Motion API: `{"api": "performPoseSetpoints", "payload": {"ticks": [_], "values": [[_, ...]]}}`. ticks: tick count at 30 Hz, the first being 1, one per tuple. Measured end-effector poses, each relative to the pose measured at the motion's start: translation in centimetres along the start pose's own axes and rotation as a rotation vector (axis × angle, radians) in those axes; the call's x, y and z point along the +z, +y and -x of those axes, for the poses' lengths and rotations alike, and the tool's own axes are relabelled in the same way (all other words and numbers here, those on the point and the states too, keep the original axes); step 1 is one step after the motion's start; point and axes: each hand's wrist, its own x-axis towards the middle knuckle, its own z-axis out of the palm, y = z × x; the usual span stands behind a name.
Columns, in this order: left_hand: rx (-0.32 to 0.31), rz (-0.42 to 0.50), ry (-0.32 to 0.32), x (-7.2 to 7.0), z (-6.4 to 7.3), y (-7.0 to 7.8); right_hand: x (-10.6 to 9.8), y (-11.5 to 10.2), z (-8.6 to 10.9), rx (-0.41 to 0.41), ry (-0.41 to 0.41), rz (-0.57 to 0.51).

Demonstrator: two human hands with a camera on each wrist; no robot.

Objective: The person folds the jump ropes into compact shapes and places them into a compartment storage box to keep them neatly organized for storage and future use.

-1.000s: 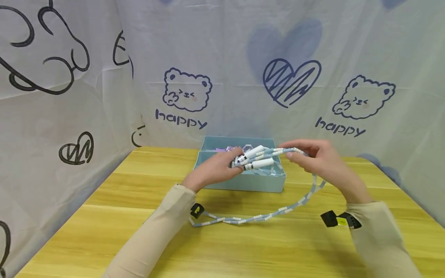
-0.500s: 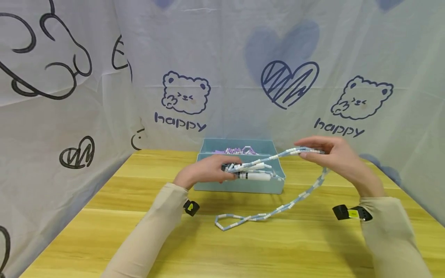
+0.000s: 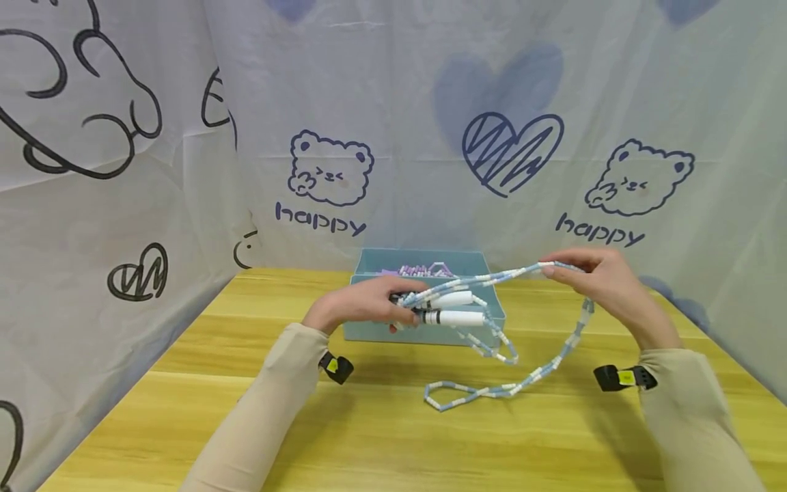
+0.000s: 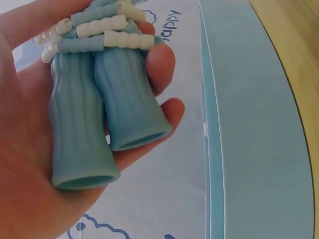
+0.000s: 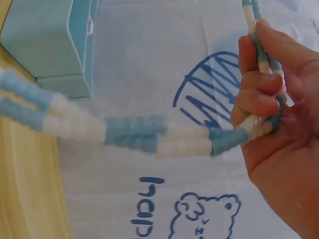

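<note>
My left hand grips the two handles of a beaded jump rope together with some gathered rope, in front of the box. White handle ends stick out to the right in the head view; blue-green flared handle ends lie across the palm in the left wrist view. The rope has blue and white segments. My right hand pinches a doubled stretch of it, with fingers curled round the strands in the right wrist view. From there the doubled rope hangs and curves back left, ending in a loop near the tabletop.
A light blue box stands at the back of the wooden table, behind the left hand. Purple and white beaded rope shows inside its rear part. A printed cloth hangs behind the table.
My right hand has moved right, drawing the doubled rope out longer. The left hand has shifted slightly left and lower with the handles. The lower loop has slid right, and another loop now hangs before the box.
</note>
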Motion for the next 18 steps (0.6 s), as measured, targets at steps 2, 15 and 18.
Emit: {"api": "performPoseSetpoints", "payload": {"ticks": [2,15,18], "values": [[-0.008,0.028,0.004,0.0,0.1,-0.1,0.0,0.6,0.0,0.001,0.003,-0.030],[0.091,0.143,0.004,-0.1,0.1,0.1,1.3,4.7,-0.7,0.108,-0.080,-0.120],[0.099,0.201,0.039,-0.3,0.0,0.1,1.6,5.1,-0.8,0.087,-0.132,-0.128]]}}
